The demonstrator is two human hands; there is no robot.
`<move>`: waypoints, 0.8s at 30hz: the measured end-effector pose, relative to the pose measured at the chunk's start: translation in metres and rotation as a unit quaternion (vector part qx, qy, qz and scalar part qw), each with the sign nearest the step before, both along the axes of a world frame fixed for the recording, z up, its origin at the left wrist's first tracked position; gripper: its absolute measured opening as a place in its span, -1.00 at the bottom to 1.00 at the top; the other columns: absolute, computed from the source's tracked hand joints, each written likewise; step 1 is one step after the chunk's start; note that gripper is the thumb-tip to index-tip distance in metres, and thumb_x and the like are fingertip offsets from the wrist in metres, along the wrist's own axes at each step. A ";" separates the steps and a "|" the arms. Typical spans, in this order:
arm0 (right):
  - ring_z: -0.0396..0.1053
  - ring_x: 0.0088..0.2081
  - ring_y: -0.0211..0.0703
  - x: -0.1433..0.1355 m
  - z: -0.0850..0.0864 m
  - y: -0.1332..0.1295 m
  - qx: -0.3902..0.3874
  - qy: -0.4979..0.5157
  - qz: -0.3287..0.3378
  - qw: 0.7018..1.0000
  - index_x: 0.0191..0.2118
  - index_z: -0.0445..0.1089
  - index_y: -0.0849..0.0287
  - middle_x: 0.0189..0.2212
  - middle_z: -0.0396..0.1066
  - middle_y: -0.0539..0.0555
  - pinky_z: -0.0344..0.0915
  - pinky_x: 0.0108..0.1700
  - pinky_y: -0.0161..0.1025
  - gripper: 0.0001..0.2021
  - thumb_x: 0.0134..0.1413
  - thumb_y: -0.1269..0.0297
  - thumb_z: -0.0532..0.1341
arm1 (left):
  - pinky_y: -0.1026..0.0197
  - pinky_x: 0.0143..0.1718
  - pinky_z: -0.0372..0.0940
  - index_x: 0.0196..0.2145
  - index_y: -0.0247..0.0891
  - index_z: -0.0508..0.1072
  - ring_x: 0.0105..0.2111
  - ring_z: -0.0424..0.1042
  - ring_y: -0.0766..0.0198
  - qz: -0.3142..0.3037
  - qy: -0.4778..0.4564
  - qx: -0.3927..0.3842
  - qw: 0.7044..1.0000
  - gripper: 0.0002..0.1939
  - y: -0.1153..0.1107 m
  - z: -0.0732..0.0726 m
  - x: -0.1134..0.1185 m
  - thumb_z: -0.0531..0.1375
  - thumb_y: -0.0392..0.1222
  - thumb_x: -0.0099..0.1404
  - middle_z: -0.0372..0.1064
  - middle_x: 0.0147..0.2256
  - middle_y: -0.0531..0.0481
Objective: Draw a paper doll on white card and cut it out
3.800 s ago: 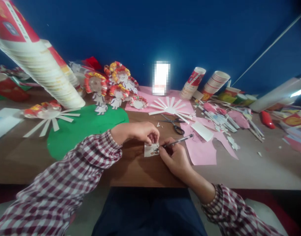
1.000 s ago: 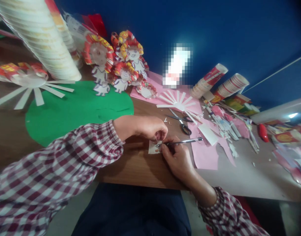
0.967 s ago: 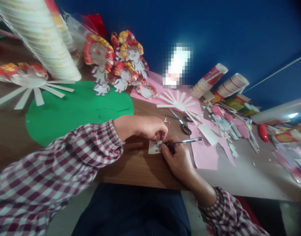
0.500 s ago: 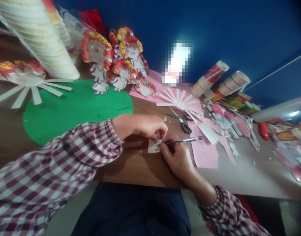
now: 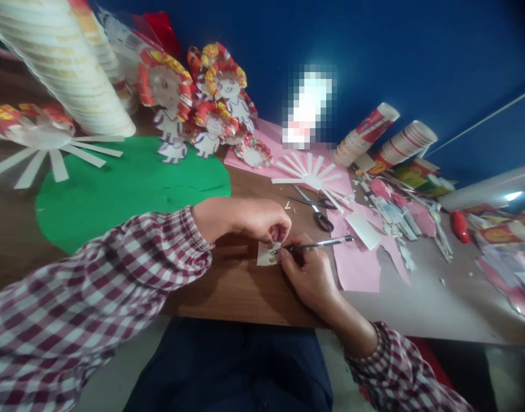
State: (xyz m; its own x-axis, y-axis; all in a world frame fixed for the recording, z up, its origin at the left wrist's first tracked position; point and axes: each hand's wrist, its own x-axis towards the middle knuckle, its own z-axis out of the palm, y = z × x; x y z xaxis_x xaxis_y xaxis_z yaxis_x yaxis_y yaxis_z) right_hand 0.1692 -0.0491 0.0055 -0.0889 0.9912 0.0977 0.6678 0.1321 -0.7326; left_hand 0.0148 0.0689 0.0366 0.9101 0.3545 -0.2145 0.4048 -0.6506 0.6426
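A pen [image 5: 324, 243] is gripped in my right hand [image 5: 309, 274], with its tip on a small whitish piece of paper [image 5: 266, 254]. Brownish marks show on that paper, which rests on the wooden table near the front edge. My left hand [image 5: 260, 220] curls over the paper's upper edge with the fingers closed; whether they pinch the paper or only press on it is hidden. Behind the hands lie black-handled scissors [image 5: 318, 209], partly open, and a white cup cut into spread strips [image 5: 312, 178].
A green paper round [image 5: 116, 189] lies at the left, below tall stacked paper cups [image 5: 68, 63]. Paper figures with red-yellow rings [image 5: 228, 88] stand at the back. Pink paper [image 5: 356, 266], scraps and a red object [image 5: 460, 226] are at the right.
The view has shifted very slightly. Both hands stay in nearly the same place, and the pen's upper end has moved slightly.
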 end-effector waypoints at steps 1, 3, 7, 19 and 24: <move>0.38 -0.50 -0.26 0.000 0.000 0.000 -0.002 -0.002 0.002 1.000 -0.32 0.34 0.18 -0.51 0.43 0.00 0.24 -0.45 -0.40 -0.92 0.10 0.30 0.14 | 0.34 -0.51 0.03 -0.33 -0.22 0.49 -0.52 0.27 0.42 0.001 -0.001 -0.001 1.000 -0.79 0.000 0.000 0.000 0.20 -0.41 0.05 0.43 -0.43 0.09; 0.38 -0.50 -0.26 0.000 0.000 0.000 -0.002 -0.004 0.005 1.000 -0.32 0.33 0.17 -0.51 0.43 -0.01 0.24 -0.45 -0.40 -0.93 0.10 0.31 0.14 | 0.34 -0.51 0.03 -0.33 -0.22 0.49 -0.52 0.27 0.41 0.001 -0.008 -0.001 1.000 -0.79 0.001 -0.001 0.000 0.20 -0.41 0.05 0.43 -0.42 0.10; 0.35 -0.54 -0.27 0.000 0.000 0.000 0.002 -0.009 0.006 1.000 -0.35 0.32 0.17 -0.55 0.41 -0.02 0.22 -0.48 -0.40 -0.94 0.08 0.32 0.14 | 0.33 -0.51 0.03 -0.32 -0.21 0.49 -0.51 0.27 0.41 -0.002 -0.012 0.000 1.000 -0.78 0.001 -0.003 0.000 0.20 -0.40 0.05 0.42 -0.43 0.09; 0.30 -0.57 -0.28 -0.001 0.002 0.000 -0.008 -0.016 0.012 1.000 -0.38 0.31 0.17 -0.58 0.38 -0.03 0.18 -0.51 -0.39 -0.94 0.07 0.32 0.14 | 0.34 -0.49 0.04 -0.31 -0.22 0.49 -0.50 0.28 0.42 -0.004 -0.001 0.004 1.000 -0.80 0.001 -0.001 0.000 0.22 -0.38 0.06 0.42 -0.41 0.09; 0.37 -0.50 -0.23 0.000 0.002 0.000 -0.010 0.002 0.013 1.000 -0.36 0.31 0.16 -0.54 0.42 0.01 0.22 -0.48 -0.37 -0.93 0.09 0.31 0.13 | 0.34 -0.48 0.05 -0.31 -0.22 0.49 -0.50 0.27 0.41 0.001 0.005 -0.006 1.000 -0.79 0.000 0.001 0.000 0.21 -0.39 0.05 0.43 -0.41 0.08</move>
State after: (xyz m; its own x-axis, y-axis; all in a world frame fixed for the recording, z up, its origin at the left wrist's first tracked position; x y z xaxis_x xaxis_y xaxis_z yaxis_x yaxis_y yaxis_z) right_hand 0.1691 -0.0496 0.0079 -0.1145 0.9903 0.0783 0.6619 0.1348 -0.7373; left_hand 0.0143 0.0690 0.0380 0.9074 0.3533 -0.2276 0.4122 -0.6422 0.6463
